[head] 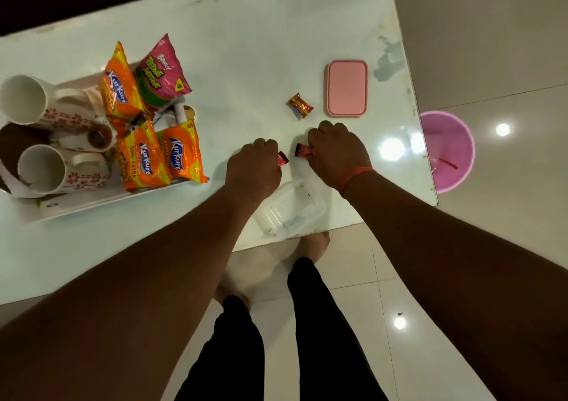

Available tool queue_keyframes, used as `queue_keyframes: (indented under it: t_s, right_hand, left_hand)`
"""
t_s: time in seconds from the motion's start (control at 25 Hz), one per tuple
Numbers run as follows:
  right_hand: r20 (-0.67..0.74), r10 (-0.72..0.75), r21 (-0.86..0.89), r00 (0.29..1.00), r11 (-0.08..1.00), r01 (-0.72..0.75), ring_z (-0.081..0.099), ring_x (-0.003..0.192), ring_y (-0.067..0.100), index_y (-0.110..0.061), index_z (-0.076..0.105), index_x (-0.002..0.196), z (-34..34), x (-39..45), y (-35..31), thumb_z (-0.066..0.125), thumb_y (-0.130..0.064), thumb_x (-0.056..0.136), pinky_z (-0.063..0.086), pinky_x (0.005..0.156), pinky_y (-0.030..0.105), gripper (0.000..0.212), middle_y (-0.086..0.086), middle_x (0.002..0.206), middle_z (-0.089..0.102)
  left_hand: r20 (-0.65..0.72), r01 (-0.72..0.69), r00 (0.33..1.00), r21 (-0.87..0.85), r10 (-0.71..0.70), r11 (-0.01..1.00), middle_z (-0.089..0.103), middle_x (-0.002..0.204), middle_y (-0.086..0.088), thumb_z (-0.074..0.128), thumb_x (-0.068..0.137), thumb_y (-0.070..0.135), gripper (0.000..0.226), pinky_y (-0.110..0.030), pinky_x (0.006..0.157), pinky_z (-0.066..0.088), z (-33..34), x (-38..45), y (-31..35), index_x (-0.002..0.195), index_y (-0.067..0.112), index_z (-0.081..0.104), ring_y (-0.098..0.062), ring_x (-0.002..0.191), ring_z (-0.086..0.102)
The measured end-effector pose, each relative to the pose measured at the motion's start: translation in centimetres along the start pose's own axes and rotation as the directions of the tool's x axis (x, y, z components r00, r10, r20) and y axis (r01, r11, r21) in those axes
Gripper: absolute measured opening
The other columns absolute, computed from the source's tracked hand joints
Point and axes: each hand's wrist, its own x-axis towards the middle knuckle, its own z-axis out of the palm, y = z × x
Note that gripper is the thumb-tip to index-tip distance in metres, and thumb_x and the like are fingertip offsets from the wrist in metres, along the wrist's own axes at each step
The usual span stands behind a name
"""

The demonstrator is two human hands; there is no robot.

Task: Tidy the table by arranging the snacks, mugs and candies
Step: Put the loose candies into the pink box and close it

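My left hand (253,167) is closed around a red wrapped candy (282,158) whose end sticks out of the fist. My right hand (336,154) grips a second red candy (302,151) just beside it. A third candy in an orange-red wrapper (299,105) lies loose on the glass table (246,31), beyond both hands. On the left a white tray (92,207) holds several orange snack packets (159,157), a pink packet (163,71) and two white floral mugs (46,170) lying on their sides.
A clear plastic container (292,213) sits at the table's near edge, under my wrists. Its pink lid (347,88) lies far right. A pink bin (448,151) stands on the tiled floor past the table's right edge. My legs and feet are below.
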Motion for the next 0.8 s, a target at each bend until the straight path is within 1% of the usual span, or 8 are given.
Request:
queue_keyframes:
  t_s: [0.08,0.2,0.24,0.32,0.44,0.6,0.72,0.8]
  right_hand:
    - [0.005,0.023,0.058,1.0,0.998,-0.023,0.056,0.098,0.034,-0.008,0.057,0.11,-0.1,-0.2,0.1,0.056,-0.024,0.093,0.049,0.077,0.044,0.023,0.014,0.109,0.059]
    - [-0.036,0.134,0.308,0.99,0.944,-0.117,0.057,0.089,0.03,-0.01,0.058,0.099,-1.0,-1.4,-0.1,0.061,-0.027,0.092,0.05,0.076,0.045,0.019,0.011,0.096,0.061]
    - [-0.059,0.165,0.376,0.985,0.917,-0.131,0.056,0.086,0.028,-0.01,0.058,0.096,-1.4,-2.2,-0.3,0.063,-0.027,0.091,0.05,0.075,0.045,0.018,0.009,0.093,0.061]
    - [-0.069,0.163,0.437,0.984,0.892,-0.117,0.055,0.083,0.025,-0.011,0.059,0.094,-2.0,-4.5,-0.8,0.066,-0.026,0.09,0.05,0.075,0.043,0.017,0.007,0.089,0.06]
    - [-0.037,0.103,0.408,0.994,0.91,-0.079,0.055,0.083,0.023,-0.014,0.06,0.096,-1.9,-8.1,-1.9,0.067,-0.028,0.09,0.05,0.075,0.042,0.017,0.004,0.089,0.06]
    - [-0.074,0.068,0.305,0.995,0.951,-0.043,0.054,0.088,0.024,-0.013,0.062,0.1,-0.8,-9.9,-3.1,0.066,-0.029,0.092,0.048,0.075,0.037,0.019,0.004,0.094,0.06]
    - [-0.055,-0.002,0.184,0.999,0.983,0.012,0.055,0.094,0.026,-0.014,0.064,0.107,-0.6,-9.7,-3.5,0.064,-0.032,0.092,0.047,0.081,0.038,0.023,0.006,0.102,0.06]
    - [-0.058,-0.005,0.178,0.998,0.984,0.015,0.055,0.1,0.027,-0.015,0.065,0.116,-0.9,-9.2,-3.2,0.067,-0.034,0.09,0.049,0.085,0.04,0.032,0.007,0.11,0.061]
  left_hand:
    - [-0.017,0.036,0.999,-0.096,-0.038,0.995,0.063,0.103,-0.01,0.063,0.091,0.032,0.029,-0.036,0.077,0.051,-0.2,-0.7,-0.2,0.108,0.01,0.056,-0.027,0.096,0.064]
    - [-0.136,0.101,0.979,-0.335,-0.154,0.937,0.065,0.096,-0.008,0.068,0.088,0.034,0.027,-0.037,0.075,0.055,-0.9,-3.0,-0.2,0.1,0.011,0.06,-0.023,0.088,0.063]
    - [-0.189,0.081,0.969,-0.359,-0.157,0.93,0.065,0.093,-0.007,0.069,0.087,0.035,0.027,-0.035,0.073,0.055,-1.0,-4.1,0.1,0.097,0.012,0.061,-0.021,0.085,0.062]
    - [-0.265,0.0,0.96,-0.331,-0.093,0.944,0.064,0.088,-0.004,0.071,0.085,0.035,0.024,-0.031,0.07,0.051,-0.7,-6.5,0.9,0.093,0.014,0.062,-0.018,0.081,0.059]
    - [-0.251,-0.064,0.968,-0.19,0.014,0.98,0.064,0.092,-0.004,0.073,0.083,0.036,0.026,-0.034,0.073,0.051,0.7,-9.1,2.1,0.096,0.015,0.064,-0.021,0.085,0.058]
    - [-0.217,0.009,0.976,-0.026,-0.015,1.0,0.058,0.101,-0.006,0.074,0.081,0.04,0.034,-0.037,0.078,0.045,2.5,-9.8,2.3,0.103,0.017,0.064,-0.024,0.093,0.053]
    - [-0.209,-0.004,0.978,0.021,0.008,1.0,0.057,0.102,-0.008,0.074,0.076,0.055,0.051,-0.038,0.078,0.045,2.7,-10.2,1.6,0.105,0.016,0.059,-0.025,0.092,0.053]
    - [-0.228,-0.007,0.974,-0.001,0.007,1.0,0.058,0.104,-0.008,0.07,0.075,0.062,0.058,-0.039,0.079,0.047,2.4,-10.2,1.0,0.106,0.015,0.057,-0.024,0.093,0.054]
